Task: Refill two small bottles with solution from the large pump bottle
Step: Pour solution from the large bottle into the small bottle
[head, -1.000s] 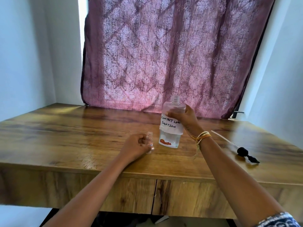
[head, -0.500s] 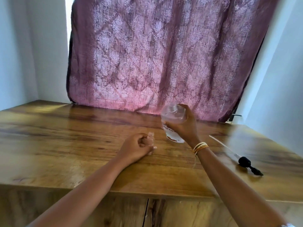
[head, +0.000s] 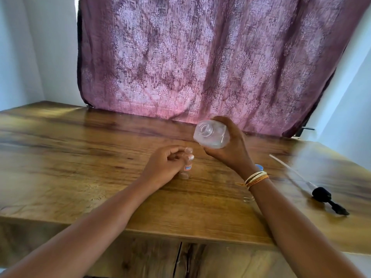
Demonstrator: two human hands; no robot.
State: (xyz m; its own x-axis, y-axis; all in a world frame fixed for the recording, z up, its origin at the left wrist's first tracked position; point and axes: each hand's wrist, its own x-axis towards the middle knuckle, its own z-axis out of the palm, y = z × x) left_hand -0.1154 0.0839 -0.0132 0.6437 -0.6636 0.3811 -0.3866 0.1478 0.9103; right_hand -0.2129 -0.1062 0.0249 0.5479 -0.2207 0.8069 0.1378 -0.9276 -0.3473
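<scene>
A small clear bottle [head: 187,164] with an orange label stands upright and uncapped on the wooden table [head: 80,157]. My left hand [head: 163,166] grips it from the left. My right hand [head: 230,149] holds the large clear bottle [head: 211,134] in the air, tilted so its open threaded neck points toward me, up and to the right of the small bottle's mouth. Its pump head is off. A second small clear item [head: 248,198] shows faintly beside my right forearm.
The black pump head with its long white tube [head: 321,194] lies on the table at the right. A blue cap [head: 259,168] peeks out behind my right wrist. A purple patterned curtain [head: 200,57] hangs behind the table.
My right hand lifted the large bottle off the table and tipped it toward the small bottle. My left hand kept its grip on the small bottle.
</scene>
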